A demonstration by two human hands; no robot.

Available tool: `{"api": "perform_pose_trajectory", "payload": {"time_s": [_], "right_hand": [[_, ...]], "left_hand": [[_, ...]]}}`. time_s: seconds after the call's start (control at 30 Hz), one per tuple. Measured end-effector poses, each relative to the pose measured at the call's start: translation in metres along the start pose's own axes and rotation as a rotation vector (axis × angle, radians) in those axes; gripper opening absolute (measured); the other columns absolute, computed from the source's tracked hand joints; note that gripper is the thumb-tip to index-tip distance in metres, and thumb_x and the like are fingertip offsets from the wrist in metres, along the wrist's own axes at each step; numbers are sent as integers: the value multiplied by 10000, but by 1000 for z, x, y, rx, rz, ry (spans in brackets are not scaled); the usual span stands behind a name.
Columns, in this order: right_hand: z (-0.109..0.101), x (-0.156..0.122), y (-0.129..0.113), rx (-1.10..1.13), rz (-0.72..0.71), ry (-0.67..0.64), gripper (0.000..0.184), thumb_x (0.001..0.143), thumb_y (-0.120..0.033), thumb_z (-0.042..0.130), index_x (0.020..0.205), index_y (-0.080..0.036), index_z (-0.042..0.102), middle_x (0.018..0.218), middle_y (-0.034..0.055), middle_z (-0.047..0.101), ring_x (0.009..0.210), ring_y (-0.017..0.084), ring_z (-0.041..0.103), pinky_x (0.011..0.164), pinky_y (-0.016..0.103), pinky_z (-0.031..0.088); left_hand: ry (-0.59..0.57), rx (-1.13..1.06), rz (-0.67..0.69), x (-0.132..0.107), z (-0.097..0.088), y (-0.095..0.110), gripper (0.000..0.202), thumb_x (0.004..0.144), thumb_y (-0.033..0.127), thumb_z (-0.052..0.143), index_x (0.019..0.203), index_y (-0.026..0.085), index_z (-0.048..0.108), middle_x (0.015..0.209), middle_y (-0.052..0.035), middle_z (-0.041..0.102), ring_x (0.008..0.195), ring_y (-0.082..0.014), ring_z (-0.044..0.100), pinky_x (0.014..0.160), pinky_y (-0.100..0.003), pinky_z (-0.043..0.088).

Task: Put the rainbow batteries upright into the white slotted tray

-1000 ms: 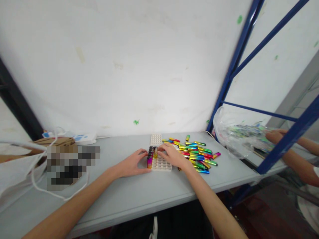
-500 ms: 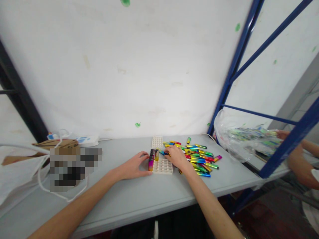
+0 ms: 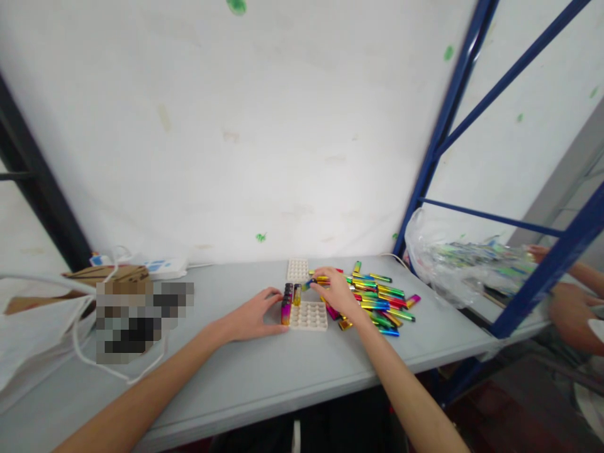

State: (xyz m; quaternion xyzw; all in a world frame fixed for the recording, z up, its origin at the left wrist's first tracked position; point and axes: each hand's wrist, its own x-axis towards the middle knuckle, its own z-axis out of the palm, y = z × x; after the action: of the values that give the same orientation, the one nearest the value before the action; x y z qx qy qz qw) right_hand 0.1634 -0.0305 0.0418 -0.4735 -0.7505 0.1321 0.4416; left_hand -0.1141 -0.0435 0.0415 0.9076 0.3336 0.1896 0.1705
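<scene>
Wall marks: green scribbles [image 3: 261,237] on the white wall [image 3: 292,138], too blurred to read; pale scuffs around them.
White unit: blue printing on the white box-like piece [image 3: 165,267] at the far left, too small to make out.
Table: grey top [image 3: 221,384], pushed against the wall.
Room: a black post [image 3: 42,170] on the left, blue metal framing [image 3: 431,151] on the right, with a clear plastic bag [image 3: 429,264] and another person's arm [image 3: 573,314] beyond it.
Left hand [image 3: 252,314]: thumb and fingers spread wide about the row of black-topped lighters [image 3: 285,308]; whether they press on it, I cannot tell.
Right hand [image 3: 337,292]: fingertips nearly together, pinching a blue-and-yellow lighter [image 3: 308,284] above the white tray's far edge.
White tray [image 3: 314,325]: between the hands; the row and a yellow lighter [image 3: 297,296] stand at its left.
Second tray [image 3: 298,269]: just behind.
Loose lighters [image 3: 382,304]: heaped on the right.
</scene>
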Motion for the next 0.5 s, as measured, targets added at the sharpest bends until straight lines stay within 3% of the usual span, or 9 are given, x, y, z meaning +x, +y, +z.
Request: {"api": "perform_pose_trajectory", "payload": {"time_s": [0.13, 0.23, 0.3, 0.37, 0.5], "right_hand": [[-4, 3, -15, 621, 185, 74, 329, 883, -524, 669, 1011, -222, 658, 1007, 67, 750, 973, 229, 700, 923, 399, 535], [-4, 2, -31, 957, 297, 66, 401, 837, -589, 703, 1037, -266, 574, 792, -29, 684, 675, 164, 672, 704, 328, 572], [-3, 0, -39, 1023, 309, 59, 420, 822, -588, 722, 1050, -282, 549, 731, -74, 605, 504, 99, 548, 544, 251, 514], [-3, -1, -43, 1011, 311, 61, 425, 825, -586, 720, 1069, -289, 540, 738, -83, 576, 426, 54, 405, 418, 181, 373], [0, 1, -39, 960, 393, -3, 445, 858, -679, 603, 976, -253, 550, 574, -100, 426, 393, 51, 209, 377, 168, 153]], "left_hand": [[-4, -2, -16, 0, -1, 2, 678, 823, 617, 723, 1342, 207, 574, 1406, -120, 545, 1293, -318, 537, 1160, -446, 413], [-9, 2, -17, 0, 0, 1, 685, 828, 623, 717, 1352, 209, 564, 1408, -123, 537, 1296, -316, 531, 1162, -448, 409], [-4, -3, -6, 0, 0, 0, 681, 834, 623, 713, 1357, 217, 558, 1405, -120, 535, 1295, -310, 530, 1162, -451, 408], [2, -8, 4, 0, 1, -1, 666, 836, 615, 714, 1351, 220, 564, 1399, -119, 536, 1290, -306, 534, 1160, -452, 410], [2, -5, -5, 0, 1, -1, 667, 827, 614, 721, 1337, 209, 579, 1401, -122, 539, 1294, -317, 535, 1160, -455, 412]]}}
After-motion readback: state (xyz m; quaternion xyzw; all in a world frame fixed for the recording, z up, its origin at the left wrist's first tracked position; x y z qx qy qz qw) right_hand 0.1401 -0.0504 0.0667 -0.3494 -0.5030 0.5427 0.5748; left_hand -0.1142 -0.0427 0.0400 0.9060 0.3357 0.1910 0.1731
